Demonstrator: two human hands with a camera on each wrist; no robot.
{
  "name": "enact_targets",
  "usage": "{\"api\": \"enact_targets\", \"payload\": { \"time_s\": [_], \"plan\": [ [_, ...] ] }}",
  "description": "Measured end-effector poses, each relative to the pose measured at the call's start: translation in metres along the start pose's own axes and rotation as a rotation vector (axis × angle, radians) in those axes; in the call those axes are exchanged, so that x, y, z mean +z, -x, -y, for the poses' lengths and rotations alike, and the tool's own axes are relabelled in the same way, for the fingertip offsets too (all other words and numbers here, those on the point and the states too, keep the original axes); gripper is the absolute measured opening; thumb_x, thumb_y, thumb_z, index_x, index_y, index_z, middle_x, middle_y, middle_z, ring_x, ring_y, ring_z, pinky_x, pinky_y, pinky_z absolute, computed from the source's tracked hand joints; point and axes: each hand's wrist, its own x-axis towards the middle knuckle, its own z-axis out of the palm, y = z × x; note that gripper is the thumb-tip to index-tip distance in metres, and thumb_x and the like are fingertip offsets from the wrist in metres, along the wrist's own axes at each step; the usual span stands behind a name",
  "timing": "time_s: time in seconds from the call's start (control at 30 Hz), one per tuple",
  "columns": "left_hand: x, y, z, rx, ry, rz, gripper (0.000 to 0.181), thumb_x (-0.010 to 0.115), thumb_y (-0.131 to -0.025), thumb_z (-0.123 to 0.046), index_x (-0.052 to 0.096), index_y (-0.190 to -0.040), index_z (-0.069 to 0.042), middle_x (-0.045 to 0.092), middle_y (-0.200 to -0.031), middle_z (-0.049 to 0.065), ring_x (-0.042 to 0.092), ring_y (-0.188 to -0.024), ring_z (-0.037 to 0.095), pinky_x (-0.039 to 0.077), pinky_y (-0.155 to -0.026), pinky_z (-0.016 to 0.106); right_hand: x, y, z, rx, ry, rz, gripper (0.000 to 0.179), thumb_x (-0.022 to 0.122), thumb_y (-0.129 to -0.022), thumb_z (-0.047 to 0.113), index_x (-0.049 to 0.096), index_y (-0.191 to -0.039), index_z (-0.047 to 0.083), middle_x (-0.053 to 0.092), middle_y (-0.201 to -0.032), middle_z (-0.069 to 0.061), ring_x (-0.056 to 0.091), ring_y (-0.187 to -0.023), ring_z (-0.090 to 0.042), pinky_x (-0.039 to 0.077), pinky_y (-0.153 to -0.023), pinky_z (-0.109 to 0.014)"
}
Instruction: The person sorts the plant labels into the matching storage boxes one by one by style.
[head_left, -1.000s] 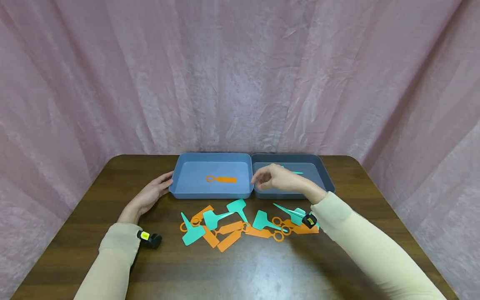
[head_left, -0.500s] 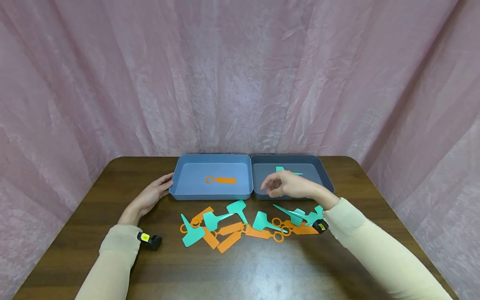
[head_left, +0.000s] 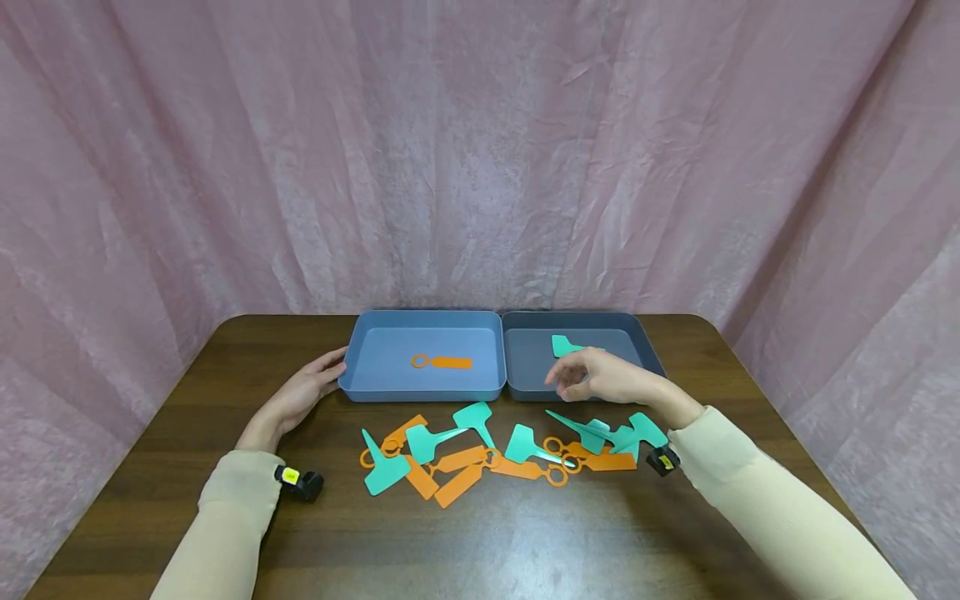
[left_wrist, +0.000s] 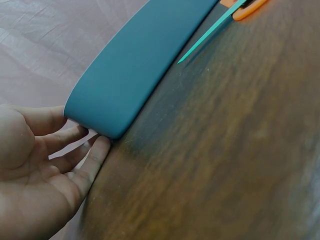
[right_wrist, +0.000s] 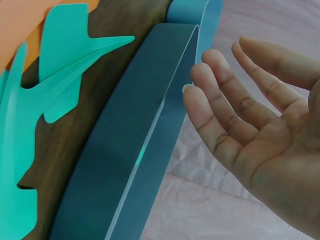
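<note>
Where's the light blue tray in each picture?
Head: light blue tray, just left of centre.
Left wrist: its outer wall, top, left of centre, left hand touching one end.
Right wrist: its corner, top edge near the middle.
Shared landmark: the pink curtain.

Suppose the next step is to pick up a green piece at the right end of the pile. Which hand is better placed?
Probably the right hand: it holds nothing and hangs over the dark tray, close to those green pieces. The left hand touches the blue tray's outer side, farther away.
</note>
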Motion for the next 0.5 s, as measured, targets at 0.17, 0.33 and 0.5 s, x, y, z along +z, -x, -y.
{"api": "enact_targets", "payload": {
  "time_s": [0.17,0.33,0.5],
  "plan": [
    [0.002,0.001,-0.001,0.003,-0.006,0.000,0.062,0.039,-0.116,-0.027,0.013,-0.167,-0.003,0.017,-0.170,0.025,0.021,-0.155,0.043,0.017,-0.127,0.059,0.002,0.005,-0.002,0.022,-0.038,-0.002,0.022,0.068,-0.099,0.003,0.071,-0.120,-0.002,0.069,-0.103,-0.016,0.064,-0.094,-0.022,0.057,-0.083,-0.034],
    [0.002,0.001,-0.001,0.006,-0.016,-0.001,0.061,0.037,-0.116,-0.024,0.012,-0.167,-0.002,0.016,-0.170,0.025,0.019,-0.155,0.043,0.017,-0.127,0.059,0.006,0.010,-0.007,0.025,-0.024,0.005,0.021,0.067,-0.099,0.001,0.070,-0.119,-0.004,0.069,-0.102,-0.020,0.064,-0.091,-0.022,0.058,-0.080,-0.034],
    [0.001,-0.001,-0.001,-0.001,-0.021,-0.002,0.061,0.036,-0.116,-0.025,0.011,-0.167,-0.003,0.016,-0.170,0.024,0.020,-0.155,0.043,0.018,-0.127,0.059,0.013,0.016,-0.012,0.043,-0.012,0.014,0.019,0.066,-0.100,0.000,0.070,-0.118,-0.004,0.069,-0.096,-0.012,0.063,-0.079,-0.026,0.055,-0.064,-0.030]
  ]
}}
